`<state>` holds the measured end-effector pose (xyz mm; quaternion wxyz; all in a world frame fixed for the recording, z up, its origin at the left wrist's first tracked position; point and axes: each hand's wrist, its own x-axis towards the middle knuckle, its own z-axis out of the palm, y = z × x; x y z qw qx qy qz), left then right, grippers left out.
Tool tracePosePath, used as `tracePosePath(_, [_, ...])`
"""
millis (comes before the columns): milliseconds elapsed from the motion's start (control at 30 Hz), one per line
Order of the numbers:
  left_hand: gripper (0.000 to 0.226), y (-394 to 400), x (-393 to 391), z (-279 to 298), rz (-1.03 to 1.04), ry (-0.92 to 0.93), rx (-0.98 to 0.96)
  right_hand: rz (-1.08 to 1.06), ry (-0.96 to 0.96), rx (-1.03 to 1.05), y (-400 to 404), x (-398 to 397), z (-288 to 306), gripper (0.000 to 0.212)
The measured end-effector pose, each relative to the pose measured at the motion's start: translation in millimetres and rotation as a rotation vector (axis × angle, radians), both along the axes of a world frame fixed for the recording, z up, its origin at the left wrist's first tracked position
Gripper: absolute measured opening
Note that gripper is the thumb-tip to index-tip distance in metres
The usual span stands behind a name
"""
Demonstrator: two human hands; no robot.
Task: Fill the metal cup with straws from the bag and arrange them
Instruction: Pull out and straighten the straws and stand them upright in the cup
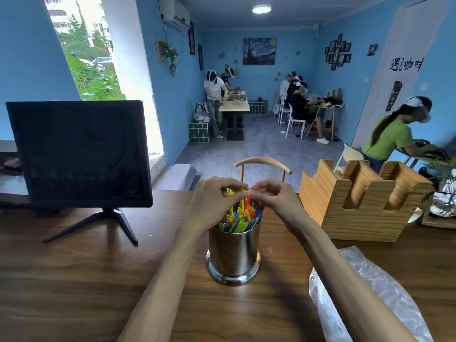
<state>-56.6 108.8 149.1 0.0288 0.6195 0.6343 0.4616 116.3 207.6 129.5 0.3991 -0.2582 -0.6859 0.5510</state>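
Observation:
A shiny metal cup [233, 253] stands upright on the wooden table [86, 280], in the middle of the view. It is packed with colourful straws [240, 218] that stick out above its rim. My left hand [212, 201] curls over the straw tops from the left, its fingertips pinching them. From the right, my right hand [274, 196] pinches the tops of the tallest straws. The two hands almost meet above the cup. A crumpled clear plastic bag [365, 294] lies flat on the table at the lower right, under my right forearm.
A black monitor [79, 154] on a stand sits at the left of the table. A wooden slotted holder [357, 203] stands at the right. Behind the cup rises a chair back [262, 162]. Several people work at tables farther back in the room.

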Motion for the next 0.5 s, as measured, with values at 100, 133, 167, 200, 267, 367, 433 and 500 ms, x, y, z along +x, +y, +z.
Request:
tracePosePath(100, [0.013,-0.5,-1.3,8.0,0.032,-0.147,0.142,-0.002,-0.071,0.052,0.7,1.6,-2.6,0.007])
tracePosePath(133, [0.016,-1.9,-1.8,13.0,0.054,-0.197,0.198,-0.008,-0.099,0.08,1.5,1.1,-3.5,0.006])
tracePosePath(167, [0.017,-3.7,-2.3,18.6,0.074,-0.252,0.262,-0.014,-0.119,0.11,1.6,0.8,-3.9,0.005])
tracePosePath(200, [0.017,-5.4,-3.6,24.2,0.086,-0.311,0.336,-0.026,-0.131,0.143,1.4,0.4,-3.6,0.007])
tracePosePath(267, [0.014,-8.6,-7.5,34.5,0.11,-0.428,0.465,-0.04,-0.138,0.192,-0.4,-0.8,-0.5,0.015])
tracePosePath(367, [0.012,-9.5,-14.8,40.7,0.115,-0.551,0.548,-0.017,-0.165,0.223,-3.0,-3.5,6.2,0.021])
tracePosePath(433, [0.011,-10.0,-16.6,38.4,0.087,-0.622,0.553,-0.039,-0.182,0.231,-1.6,-5.5,9.7,0.024])
tracePosePath(500, [0.009,-10.4,-15.8,34.4,0.074,-0.673,0.55,-0.077,-0.212,0.252,1.7,-5.7,12.3,0.023])
